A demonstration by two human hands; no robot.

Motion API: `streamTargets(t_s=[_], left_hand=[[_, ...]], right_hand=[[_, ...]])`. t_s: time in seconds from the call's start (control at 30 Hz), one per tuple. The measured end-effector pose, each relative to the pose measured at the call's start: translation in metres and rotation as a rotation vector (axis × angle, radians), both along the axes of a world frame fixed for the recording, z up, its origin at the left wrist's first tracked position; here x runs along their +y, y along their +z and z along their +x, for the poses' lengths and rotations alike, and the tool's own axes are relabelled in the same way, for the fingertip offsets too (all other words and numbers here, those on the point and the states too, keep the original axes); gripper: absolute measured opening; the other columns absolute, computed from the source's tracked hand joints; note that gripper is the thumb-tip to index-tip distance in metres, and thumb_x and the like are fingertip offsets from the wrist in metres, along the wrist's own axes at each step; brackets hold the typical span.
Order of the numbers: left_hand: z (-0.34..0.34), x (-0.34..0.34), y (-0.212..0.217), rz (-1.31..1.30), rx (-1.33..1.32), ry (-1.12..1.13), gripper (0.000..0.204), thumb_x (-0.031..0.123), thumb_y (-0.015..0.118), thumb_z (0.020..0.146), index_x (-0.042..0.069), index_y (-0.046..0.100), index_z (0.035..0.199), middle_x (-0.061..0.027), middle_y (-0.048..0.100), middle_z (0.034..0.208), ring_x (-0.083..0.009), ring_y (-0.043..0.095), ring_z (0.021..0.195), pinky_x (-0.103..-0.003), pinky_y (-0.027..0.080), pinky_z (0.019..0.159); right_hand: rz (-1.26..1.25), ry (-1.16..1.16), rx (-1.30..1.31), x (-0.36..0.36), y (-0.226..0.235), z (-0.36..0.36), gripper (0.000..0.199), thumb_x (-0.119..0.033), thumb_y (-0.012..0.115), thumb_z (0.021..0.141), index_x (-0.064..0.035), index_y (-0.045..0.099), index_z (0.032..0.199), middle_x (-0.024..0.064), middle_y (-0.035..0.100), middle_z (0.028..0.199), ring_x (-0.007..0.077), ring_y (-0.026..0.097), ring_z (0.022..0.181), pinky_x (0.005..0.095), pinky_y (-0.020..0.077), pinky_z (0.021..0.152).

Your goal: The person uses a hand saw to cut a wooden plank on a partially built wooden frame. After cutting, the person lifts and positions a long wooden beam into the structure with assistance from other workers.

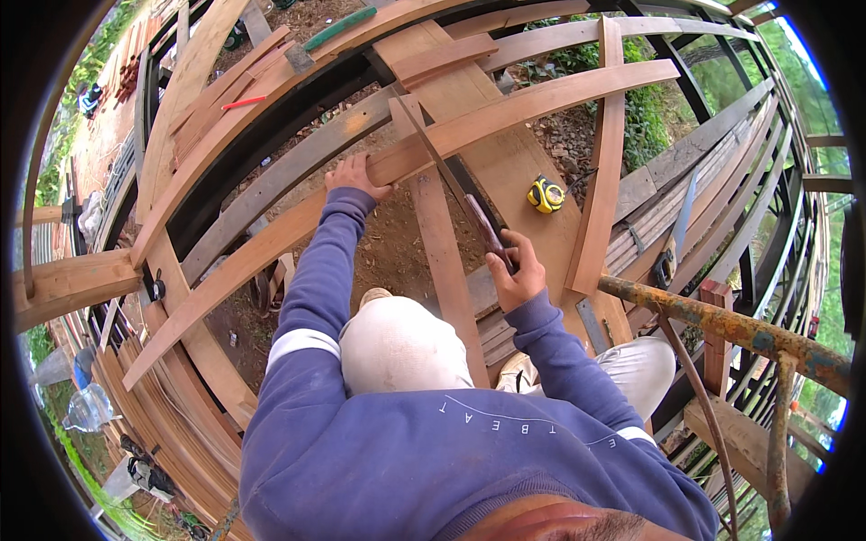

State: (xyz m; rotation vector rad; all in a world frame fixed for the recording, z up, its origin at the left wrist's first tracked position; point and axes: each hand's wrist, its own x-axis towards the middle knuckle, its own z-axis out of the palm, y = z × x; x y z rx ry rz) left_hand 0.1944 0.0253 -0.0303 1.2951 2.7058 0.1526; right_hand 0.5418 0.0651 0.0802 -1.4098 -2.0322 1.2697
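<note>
My right hand (519, 272) is closed around the dark reddish-brown handle of a handsaw (471, 206). The saw's long blade lies slantwise across a long wooden board (532, 105), to the right of my other hand. My left hand (354, 176) grips this board near its middle, with the fingers over its far side and the thumb toward the blade. Beneath the board, a narrower plank (442, 236) runs crosswise toward my knees. Whether the teeth have cut into the wood is too small to tell.
On the wide plank to the right sits a yellow and black tape measure (547, 195). A second handsaw (666, 263) leans among stacked boards. Dark metal beams and a rusty pipe (722, 316) surround me. A red pencil-like stick (244, 103) lies far left. Bare soil shows between the planks.
</note>
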Motion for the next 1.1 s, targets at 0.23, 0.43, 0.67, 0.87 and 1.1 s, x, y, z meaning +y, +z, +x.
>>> streamTargets(t_s=[0.23,0.43,0.67,0.87,1.1], left_hand=[[0.001,0.001,0.002,-0.06,-0.007,0.013,0.082,0.063,0.083,0.065,0.017,0.061,0.13,-0.0067,0.065,0.122,-0.0256,0.058,0.121,-0.047,0.043,0.1],[-0.008,0.005,-0.008,-0.013,0.006,0.001,0.081,0.061,0.084,0.064,0.017,0.062,0.128,-0.0059,0.065,0.123,-0.0241,0.058,0.122,-0.047,0.044,0.1],[-0.029,0.019,0.006,-0.09,-0.056,0.046,0.083,0.054,0.084,0.065,0.014,0.062,0.134,-0.0058,0.065,0.131,-0.0233,0.058,0.127,-0.044,0.044,0.106],[-0.031,0.019,0.004,-0.072,-0.085,0.057,0.086,0.057,0.085,0.064,0.019,0.06,0.137,-0.005,0.064,0.134,-0.0236,0.056,0.129,-0.045,0.042,0.108],[-0.063,-0.027,-0.008,-0.148,-0.107,0.079,0.087,0.056,0.086,0.064,0.018,0.059,0.137,-0.0051,0.062,0.135,-0.0241,0.055,0.131,-0.046,0.041,0.109]], right_hand=[[0.048,0.006,0.113,-0.038,0.012,0.07,0.035,-0.012,0.067,0.099,-0.0002,0.067,0.132,0.0077,0.071,0.082,0.0106,0.064,0.072,0.0267,0.0536,0.071],[0.112,-0.009,0.129,0.018,-0.028,-0.022,0.033,-0.016,0.07,0.099,-0.0014,0.069,0.129,0.0063,0.069,0.079,0.0096,0.062,0.07,0.0279,0.0523,0.068],[-0.207,0.166,0.274,0.029,-0.033,-0.036,0.059,-0.013,0.07,0.089,-0.0046,0.055,0.145,0.018,0.073,0.113,0.0234,0.071,0.106,0.0335,0.054,0.091],[-0.113,0.229,0.279,0.029,-0.056,-0.018,0.064,-0.005,0.067,0.084,-0.0032,0.052,0.147,0.0166,0.069,0.121,0.0208,0.068,0.111,0.0313,0.0514,0.096],[-0.087,0.377,0.319,0.004,-0.059,-0.039,0.068,-0.002,0.067,0.084,0.0008,0.047,0.15,0.0135,0.069,0.123,0.0168,0.068,0.105,0.0306,0.0531,0.094]])
